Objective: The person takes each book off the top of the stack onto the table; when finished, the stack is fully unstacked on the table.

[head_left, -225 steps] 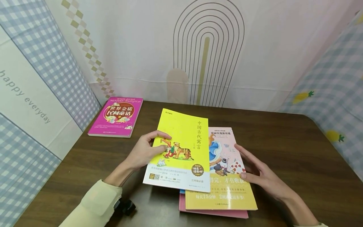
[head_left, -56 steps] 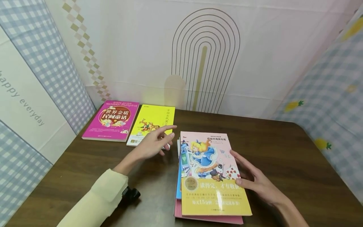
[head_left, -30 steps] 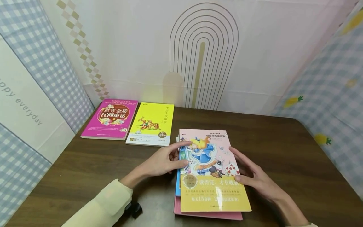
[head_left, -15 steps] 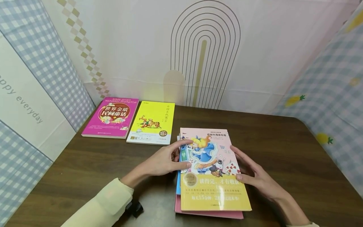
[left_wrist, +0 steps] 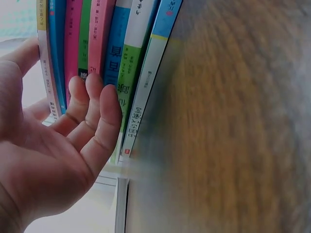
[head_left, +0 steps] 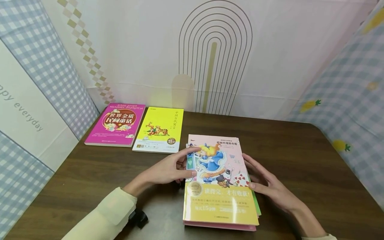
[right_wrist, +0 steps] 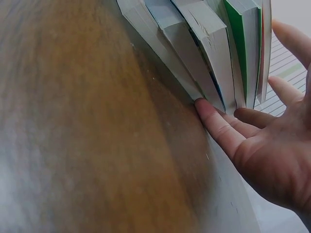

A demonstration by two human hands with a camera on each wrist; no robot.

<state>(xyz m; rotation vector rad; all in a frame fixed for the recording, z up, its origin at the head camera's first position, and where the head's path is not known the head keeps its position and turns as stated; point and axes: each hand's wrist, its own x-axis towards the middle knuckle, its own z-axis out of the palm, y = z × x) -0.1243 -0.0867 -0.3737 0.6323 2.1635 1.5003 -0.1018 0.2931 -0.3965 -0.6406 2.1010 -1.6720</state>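
Note:
In the head view a stack of books lies in front of me, topped by a pink paperback (head_left: 210, 160) with a blonde girl in blue and a gold lower band. My left hand (head_left: 165, 170) grips its left side, thumb and index finger over the cover. The other fingers curl against the coloured spines (left_wrist: 70, 29) in the left wrist view. My right hand (head_left: 277, 191) lies along the right side, thumb at the cover's edge, longer fingers extended against the page edges (right_wrist: 214, 43). A green book (head_left: 256, 203) peeks out below right.
Toward the back left, a magenta book (head_left: 115, 125) and a yellow book (head_left: 159, 130) lie side by side on the dark wooden table (head_left: 294, 150). A patterned cloth (head_left: 135, 50) hangs behind, with checked cloth (head_left: 354, 100) along the right.
The yellow book went from my left hand to beside the magenta one. My left hand came back to the stack. The top paperback slid slightly left, covering the blue book's edge and exposing green at right.

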